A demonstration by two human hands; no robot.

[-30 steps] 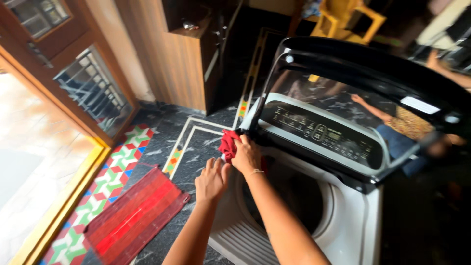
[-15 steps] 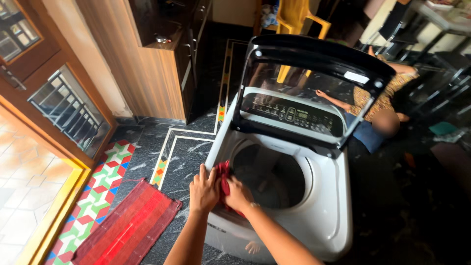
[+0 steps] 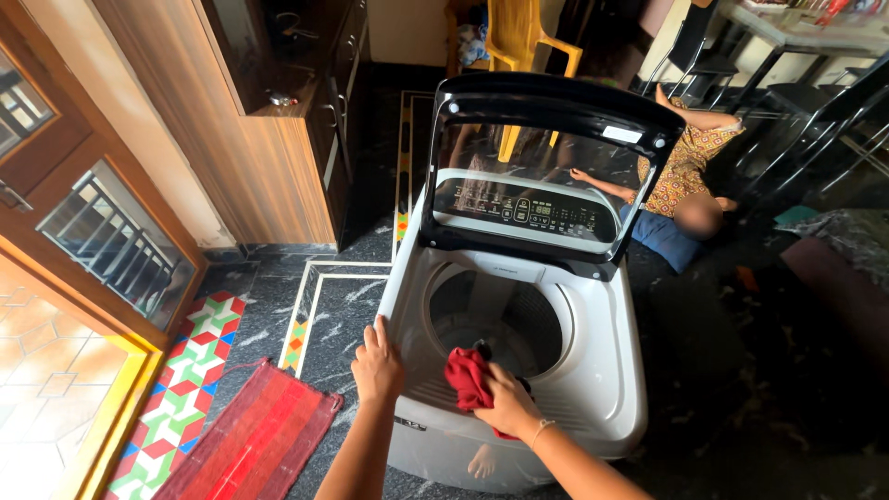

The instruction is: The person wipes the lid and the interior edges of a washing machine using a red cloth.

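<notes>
R hand point(image 3: 505, 400) w/ red cloth point(image 3: 466, 378) moved from left rim to front rim.

cloth point(image 3: 468, 378): plain deep red, held in the right hand point(image 3: 507, 404)
washing machine point(image 3: 602, 370): pale grey-white body, dull grey drum
lid point(image 3: 556, 139): glossy black frame, tinted see-through pane
control panel point(image 3: 528, 211): black with small light markings
rug point(image 3: 255, 440): red with darker red stripes
floor point(image 3: 356, 306): dark marbled stone; a band of red, green and white diamonds by the door
cabinet point(image 3: 278, 176): brown wood grain
chair point(image 3: 523, 37): yellow
person's garment point(image 3: 685, 162): yellow, patterned, perhaps with red
</notes>
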